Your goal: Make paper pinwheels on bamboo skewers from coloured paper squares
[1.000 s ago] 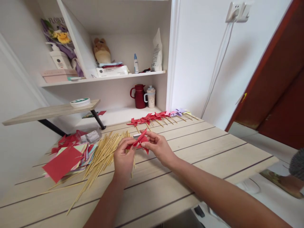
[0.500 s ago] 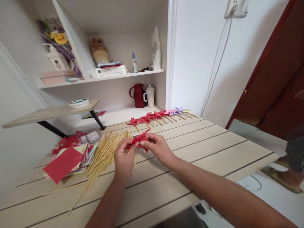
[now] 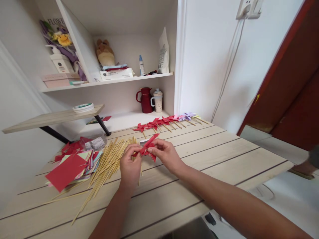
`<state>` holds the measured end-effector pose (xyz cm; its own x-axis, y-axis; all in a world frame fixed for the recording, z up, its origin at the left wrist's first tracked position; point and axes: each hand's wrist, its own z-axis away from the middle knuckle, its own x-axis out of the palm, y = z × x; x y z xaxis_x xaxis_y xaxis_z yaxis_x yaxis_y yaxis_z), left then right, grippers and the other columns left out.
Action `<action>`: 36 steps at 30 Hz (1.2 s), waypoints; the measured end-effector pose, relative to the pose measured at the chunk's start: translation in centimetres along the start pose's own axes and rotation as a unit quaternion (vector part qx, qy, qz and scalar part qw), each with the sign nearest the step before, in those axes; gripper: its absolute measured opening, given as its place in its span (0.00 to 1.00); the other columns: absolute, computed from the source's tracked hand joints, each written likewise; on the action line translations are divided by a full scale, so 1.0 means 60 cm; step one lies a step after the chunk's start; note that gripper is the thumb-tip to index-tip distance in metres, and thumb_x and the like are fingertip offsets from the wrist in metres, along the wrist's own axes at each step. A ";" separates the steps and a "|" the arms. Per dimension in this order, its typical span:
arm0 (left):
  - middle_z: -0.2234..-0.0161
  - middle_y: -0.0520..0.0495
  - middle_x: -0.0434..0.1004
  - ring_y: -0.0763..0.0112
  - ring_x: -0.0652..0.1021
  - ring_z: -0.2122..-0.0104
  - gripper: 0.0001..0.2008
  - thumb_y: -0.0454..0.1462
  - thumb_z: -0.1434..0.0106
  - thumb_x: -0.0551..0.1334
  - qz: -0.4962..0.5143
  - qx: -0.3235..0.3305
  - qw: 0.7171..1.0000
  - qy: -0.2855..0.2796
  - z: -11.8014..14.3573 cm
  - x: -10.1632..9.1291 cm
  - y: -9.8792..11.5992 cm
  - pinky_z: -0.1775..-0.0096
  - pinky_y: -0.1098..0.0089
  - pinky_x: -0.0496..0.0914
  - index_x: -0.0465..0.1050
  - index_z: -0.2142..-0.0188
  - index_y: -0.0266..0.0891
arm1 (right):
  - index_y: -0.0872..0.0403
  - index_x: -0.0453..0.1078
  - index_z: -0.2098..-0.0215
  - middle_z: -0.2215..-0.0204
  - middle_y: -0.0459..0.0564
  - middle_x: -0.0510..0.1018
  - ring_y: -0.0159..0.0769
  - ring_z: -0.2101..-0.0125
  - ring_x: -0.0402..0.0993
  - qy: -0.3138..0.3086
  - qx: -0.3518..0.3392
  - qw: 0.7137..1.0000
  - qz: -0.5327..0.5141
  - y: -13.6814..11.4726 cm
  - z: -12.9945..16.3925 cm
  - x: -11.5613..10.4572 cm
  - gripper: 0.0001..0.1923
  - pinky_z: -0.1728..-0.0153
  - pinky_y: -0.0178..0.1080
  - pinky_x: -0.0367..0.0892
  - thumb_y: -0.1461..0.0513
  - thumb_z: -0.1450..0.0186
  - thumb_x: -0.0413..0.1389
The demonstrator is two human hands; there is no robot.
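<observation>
A red paper pinwheel [image 3: 150,146] is held above the table between my two hands, its blades folded toward the middle. My left hand [image 3: 131,161] pinches it from the left with thumb and fingers. From the right, my right hand [image 3: 165,154] grips another blade, its thumb near the centre. A small pale object [image 3: 144,142] shows just behind the pinwheel, mostly covered. Thin wooden sticks [image 3: 109,161] lie in a loose heap beside my left hand. Left of them is a stack of coloured paper sheets [image 3: 66,172], a red one on top.
Pinwheels on sticks [image 3: 159,122], red, purple and yellow, lie along the table's back edge. A clear plastic box [image 3: 94,142] sits by the paper stack, under a small raised shelf [image 3: 52,118]. A red jug [image 3: 146,99] and a cup [image 3: 158,100] stand behind. Someone's foot [image 3: 302,169] shows at far right.
The upper red blade is now folded into a narrower strip across the pinwheel's middle. My hands stay nearly in place. The person at the right edge has moved farther out of view.
</observation>
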<state>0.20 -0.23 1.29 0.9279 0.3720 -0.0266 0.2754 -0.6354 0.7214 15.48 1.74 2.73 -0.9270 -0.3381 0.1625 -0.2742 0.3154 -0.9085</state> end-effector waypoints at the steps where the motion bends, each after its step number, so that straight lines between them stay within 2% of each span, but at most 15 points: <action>1: 0.67 0.49 0.78 0.66 0.77 0.62 0.04 0.34 0.43 0.68 0.005 -0.001 1.000 0.001 0.000 0.000 0.000 0.60 0.68 0.71 0.79 0.73 0.44 | 0.53 0.75 0.71 0.78 0.43 0.72 0.31 0.77 0.65 0.000 -0.001 1.000 -0.005 0.000 0.000 0.000 0.14 0.72 0.36 0.63 0.52 0.42 0.67; 8: 0.67 0.47 0.78 0.64 0.78 0.63 0.04 0.36 0.44 0.70 0.014 -0.020 1.000 0.008 0.000 0.001 0.000 0.61 0.67 0.72 0.79 0.75 0.43 | 0.53 0.74 0.71 0.79 0.42 0.72 0.31 0.78 0.70 0.000 -0.009 1.000 -0.011 0.002 0.000 -0.001 0.13 0.73 0.35 0.65 0.53 0.42 0.68; 14: 0.68 0.48 0.79 0.65 0.78 0.64 0.04 0.35 0.43 0.68 -0.016 0.010 1.000 0.015 0.000 0.001 0.005 0.62 0.67 0.73 0.81 0.74 0.44 | 0.53 0.70 0.73 0.80 0.42 0.73 0.29 0.78 0.67 0.004 -0.001 1.000 -0.028 0.001 0.001 0.004 0.15 0.73 0.35 0.66 0.54 0.43 0.68; 18: 0.69 0.49 0.79 0.66 0.78 0.66 0.05 0.34 0.41 0.68 -0.038 0.047 0.998 0.008 0.000 0.001 0.008 0.65 0.69 0.72 0.81 0.73 0.44 | 0.53 0.69 0.74 0.80 0.42 0.73 0.29 0.79 0.66 0.009 -0.004 0.999 -0.030 0.002 0.002 0.006 0.14 0.74 0.35 0.65 0.54 0.42 0.67; 23: 0.67 0.49 0.80 0.66 0.79 0.64 0.07 0.32 0.38 0.66 -0.088 0.099 0.991 0.000 0.005 -0.002 0.007 0.62 0.67 0.73 0.80 0.70 0.45 | 0.53 0.69 0.73 0.80 0.41 0.71 0.29 0.78 0.64 0.021 -0.012 1.000 -0.014 0.009 0.003 0.006 0.12 0.74 0.34 0.60 0.56 0.41 0.65; 29: 0.62 0.49 0.80 0.66 0.80 0.61 0.10 0.29 0.35 0.63 -0.176 0.191 0.966 0.004 0.014 -0.008 0.008 0.56 0.64 0.73 0.81 0.63 0.46 | 0.52 0.70 0.71 0.75 0.43 0.74 0.31 0.74 0.68 0.029 -0.039 0.999 -0.021 0.021 0.002 0.004 0.09 0.70 0.35 0.64 0.58 0.41 0.65; 32: 0.61 0.48 0.80 0.66 0.80 0.60 0.11 0.28 0.35 0.62 -0.198 0.233 0.952 0.004 0.015 -0.010 0.010 0.56 0.64 0.74 0.81 0.61 0.45 | 0.52 0.71 0.70 0.74 0.42 0.75 0.30 0.73 0.68 0.031 -0.053 0.998 -0.033 0.027 0.002 0.001 0.09 0.69 0.35 0.65 0.59 0.41 0.66; 34: 0.61 0.49 0.80 0.67 0.80 0.60 0.12 0.27 0.35 0.62 -0.207 0.253 0.945 0.004 0.014 -0.012 0.012 0.57 0.64 0.74 0.80 0.60 0.44 | 0.51 0.71 0.65 0.75 0.41 0.75 0.29 0.75 0.68 0.022 -0.042 0.997 -0.058 0.029 0.003 0.000 0.09 0.71 0.34 0.64 0.59 0.41 0.66; 36: 0.61 0.49 0.80 0.68 0.80 0.60 0.12 0.26 0.35 0.62 -0.209 0.266 0.941 0.004 0.014 -0.012 0.014 0.57 0.65 0.74 0.80 0.60 0.44 | 0.50 0.73 0.55 0.77 0.38 0.74 0.29 0.77 0.66 0.013 -0.021 0.997 -0.075 0.029 0.004 -0.002 0.15 0.71 0.34 0.63 0.60 0.40 0.66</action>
<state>-0.04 -1.58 1.35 0.7086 0.6691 -0.2241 0.7054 -0.6799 0.2005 15.17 2.13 1.07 -0.8804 -0.3623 0.3060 -0.4209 0.2996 -0.8562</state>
